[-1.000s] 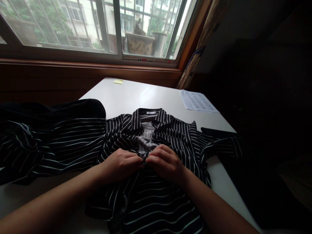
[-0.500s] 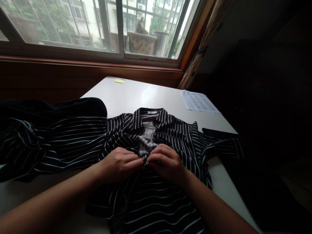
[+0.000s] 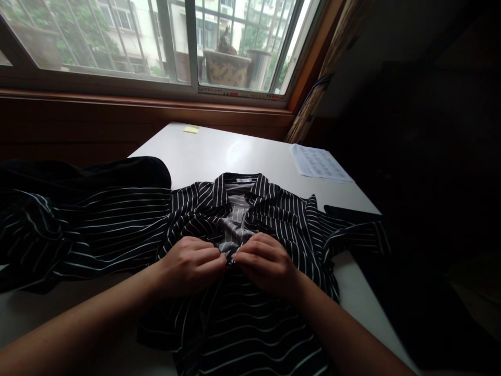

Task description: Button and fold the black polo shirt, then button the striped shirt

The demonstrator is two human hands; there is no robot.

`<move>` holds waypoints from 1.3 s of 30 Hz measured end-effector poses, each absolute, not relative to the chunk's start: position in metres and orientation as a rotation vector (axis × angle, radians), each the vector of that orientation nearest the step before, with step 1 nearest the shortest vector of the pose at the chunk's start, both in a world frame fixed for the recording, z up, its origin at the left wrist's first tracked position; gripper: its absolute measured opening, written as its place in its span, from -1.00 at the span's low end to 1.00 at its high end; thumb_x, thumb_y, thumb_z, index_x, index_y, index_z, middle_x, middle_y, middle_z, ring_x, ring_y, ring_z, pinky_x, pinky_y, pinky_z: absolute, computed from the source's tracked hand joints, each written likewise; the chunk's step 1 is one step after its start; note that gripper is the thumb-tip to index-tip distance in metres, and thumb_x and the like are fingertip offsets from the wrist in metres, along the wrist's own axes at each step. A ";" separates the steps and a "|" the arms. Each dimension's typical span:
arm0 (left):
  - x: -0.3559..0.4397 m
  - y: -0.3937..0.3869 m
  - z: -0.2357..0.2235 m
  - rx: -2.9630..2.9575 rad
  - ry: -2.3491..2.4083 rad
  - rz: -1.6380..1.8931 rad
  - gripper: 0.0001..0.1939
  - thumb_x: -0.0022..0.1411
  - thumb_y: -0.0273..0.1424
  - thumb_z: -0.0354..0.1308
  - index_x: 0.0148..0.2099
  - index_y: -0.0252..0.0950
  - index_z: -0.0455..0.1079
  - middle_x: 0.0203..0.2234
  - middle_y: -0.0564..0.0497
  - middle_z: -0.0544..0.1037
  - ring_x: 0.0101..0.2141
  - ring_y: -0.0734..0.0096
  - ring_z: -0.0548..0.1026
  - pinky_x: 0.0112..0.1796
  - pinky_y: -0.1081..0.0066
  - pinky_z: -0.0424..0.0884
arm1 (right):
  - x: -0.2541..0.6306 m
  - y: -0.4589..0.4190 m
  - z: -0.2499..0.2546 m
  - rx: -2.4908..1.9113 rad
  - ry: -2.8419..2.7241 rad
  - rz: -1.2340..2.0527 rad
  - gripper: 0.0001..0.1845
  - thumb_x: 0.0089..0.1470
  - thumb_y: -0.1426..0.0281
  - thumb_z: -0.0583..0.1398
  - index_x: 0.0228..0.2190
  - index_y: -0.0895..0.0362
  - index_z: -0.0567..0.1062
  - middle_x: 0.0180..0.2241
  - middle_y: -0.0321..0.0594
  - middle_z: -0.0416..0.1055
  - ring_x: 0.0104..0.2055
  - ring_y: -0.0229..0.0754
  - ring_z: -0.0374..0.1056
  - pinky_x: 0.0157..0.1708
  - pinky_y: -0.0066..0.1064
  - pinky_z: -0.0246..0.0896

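Note:
A black shirt with white stripes (image 3: 258,324) lies spread over the white table, its collar toward the window and its sleeves out to both sides. The neck is open and shows the paler inside of the cloth. My left hand (image 3: 191,265) pinches one front edge of the shirt near mid-chest. Close beside it, my right hand (image 3: 268,261) pinches the opposite front edge. The two sets of fingertips nearly meet; whether a button sits between them is hidden.
The white table (image 3: 211,151) stands below a barred window (image 3: 129,42). A yellow sticky note (image 3: 191,129) lies near its far edge, and printed sheets (image 3: 321,163) lie at the right. Dark cloth (image 3: 117,172) is at the left. A curtain (image 3: 313,107) hangs beyond the right corner.
My left fingertips have shifted slightly left and the right ones slightly left too, both still pinching the shirt front. The shirt's body and sleeves lie as before.

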State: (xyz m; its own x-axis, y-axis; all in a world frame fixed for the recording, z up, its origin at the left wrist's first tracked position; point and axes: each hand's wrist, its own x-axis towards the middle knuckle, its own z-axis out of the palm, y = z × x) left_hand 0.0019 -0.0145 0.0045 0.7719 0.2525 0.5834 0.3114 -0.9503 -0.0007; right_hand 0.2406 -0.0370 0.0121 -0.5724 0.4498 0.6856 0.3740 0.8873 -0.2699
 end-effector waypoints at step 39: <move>0.001 -0.006 -0.001 -3.029 -0.500 -0.909 -0.82 0.39 -0.38 0.06 -0.28 -0.29 0.42 -0.56 0.09 0.41 -0.55 0.48 0.35 -0.52 0.41 0.23 | 0.239 -0.034 0.010 -0.628 -2.194 0.211 -0.84 0.16 0.53 0.23 -0.21 0.10 0.52 -0.33 -0.20 0.52 -0.30 -0.19 0.39 -0.25 -0.26 0.34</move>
State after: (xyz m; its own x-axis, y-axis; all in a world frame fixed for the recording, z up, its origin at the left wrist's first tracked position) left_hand 0.0007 -0.0061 -0.0009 0.7901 0.3126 0.5273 0.2783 -0.9494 0.1458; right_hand 0.2387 -0.0339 0.0098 -0.5356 0.5047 0.6770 0.3664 0.8612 -0.3522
